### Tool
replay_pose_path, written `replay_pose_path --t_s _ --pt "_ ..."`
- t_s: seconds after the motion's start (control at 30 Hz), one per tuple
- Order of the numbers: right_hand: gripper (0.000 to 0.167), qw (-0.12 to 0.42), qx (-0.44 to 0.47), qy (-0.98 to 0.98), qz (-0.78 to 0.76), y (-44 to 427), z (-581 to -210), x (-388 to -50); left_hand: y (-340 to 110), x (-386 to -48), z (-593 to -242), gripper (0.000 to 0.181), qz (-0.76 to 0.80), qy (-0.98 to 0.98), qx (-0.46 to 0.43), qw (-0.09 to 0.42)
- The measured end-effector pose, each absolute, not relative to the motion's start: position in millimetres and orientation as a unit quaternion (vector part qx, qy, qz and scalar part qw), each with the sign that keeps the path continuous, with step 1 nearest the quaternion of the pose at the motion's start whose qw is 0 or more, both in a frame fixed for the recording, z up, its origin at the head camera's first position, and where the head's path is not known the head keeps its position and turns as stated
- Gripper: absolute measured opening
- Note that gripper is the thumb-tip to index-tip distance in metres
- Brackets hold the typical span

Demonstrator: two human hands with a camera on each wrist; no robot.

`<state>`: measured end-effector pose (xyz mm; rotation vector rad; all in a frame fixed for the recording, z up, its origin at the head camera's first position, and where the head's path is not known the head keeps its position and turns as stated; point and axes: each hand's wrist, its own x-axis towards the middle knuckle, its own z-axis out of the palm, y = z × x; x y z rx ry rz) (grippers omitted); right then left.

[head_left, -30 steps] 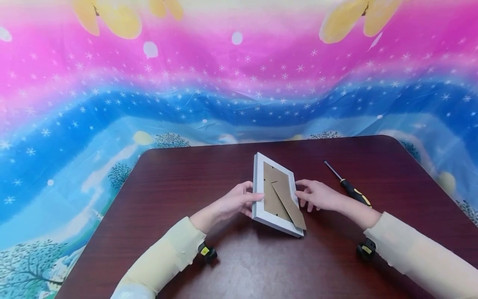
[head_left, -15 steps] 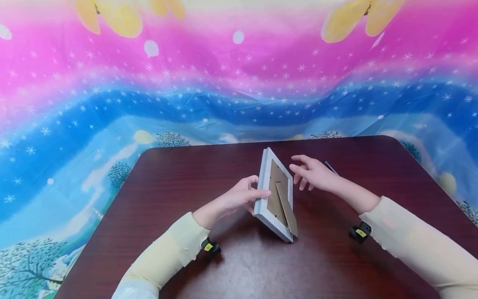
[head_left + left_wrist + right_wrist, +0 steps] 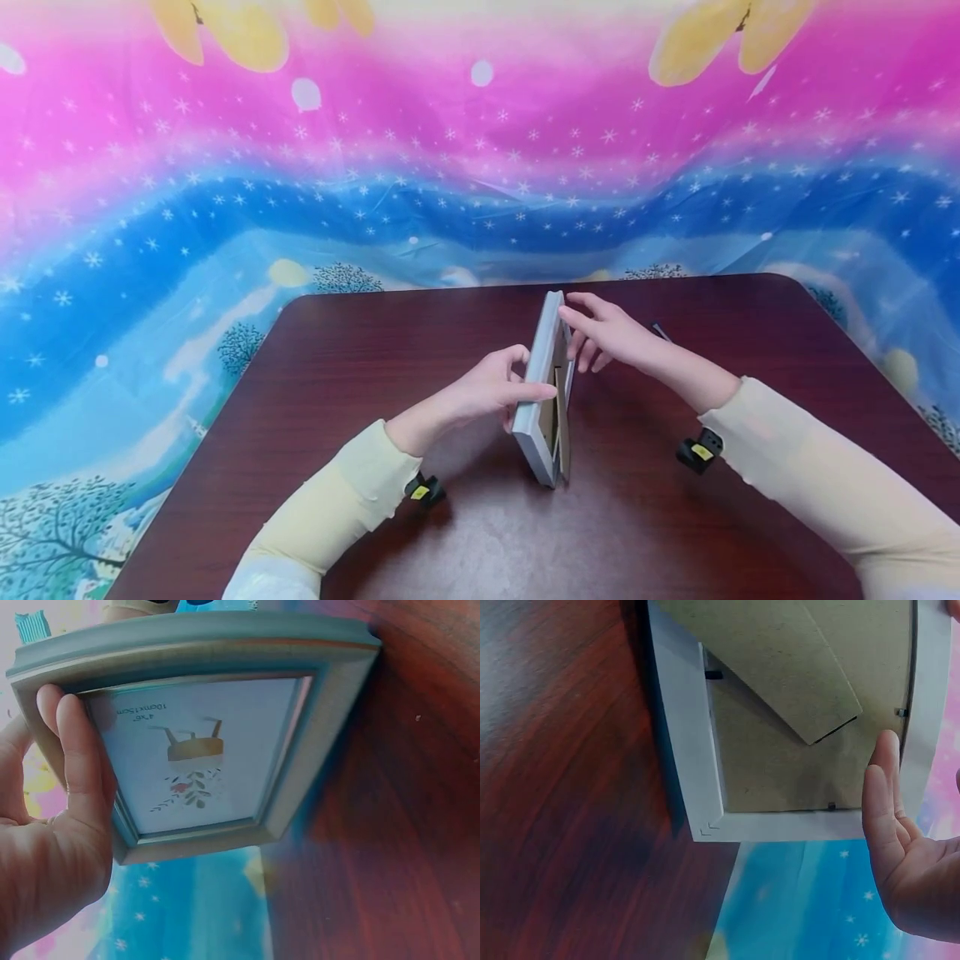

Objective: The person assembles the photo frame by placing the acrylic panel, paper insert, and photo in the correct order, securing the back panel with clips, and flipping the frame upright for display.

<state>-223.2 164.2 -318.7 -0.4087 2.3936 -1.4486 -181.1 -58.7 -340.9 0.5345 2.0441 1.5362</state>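
Observation:
A picture frame (image 3: 542, 350) with a pale moulded border stands tilted above the table, nearly edge-on in the head view. My left hand (image 3: 487, 392) grips its left edge, thumb on the back and fingers on the front. The left wrist view shows the front, where a printed insert (image 3: 195, 750) reads 4"x6" and 10cmx15cm upside down. On the back is a brown backing board (image 3: 780, 780) with a fold-out easel leg (image 3: 563, 433) and small black tabs. My right hand (image 3: 611, 333) is at the upper back edge, fingers extended; contact is unclear.
Beyond the right hand, only the tip of a screwdriver (image 3: 660, 332) shows; the forearm hides the rest. The dark red-brown table (image 3: 375, 342) ends in front of a colourful patterned cloth (image 3: 480, 200). A small black camera sits on each wrist.
The frame has turned from showing its back to nearly edge-on, its top shifting right. My right hand left the frame's right edge and moved up and left to its upper back, covering most of the screwdriver.

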Motion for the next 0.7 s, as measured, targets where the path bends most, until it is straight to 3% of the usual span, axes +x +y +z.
replay_pose_path --t_s 0.43,0.7 --pt "0.072 0.107 -0.107 0.869 -0.472 150 -315 -227 -48 -178 -327 0.039 0.490 0.802 0.219 0.263" --pt "0.060 0.060 -0.089 0.885 -0.453 146 -322 -228 -44 -177 -325 0.039 0.481 0.808 0.214 0.264"
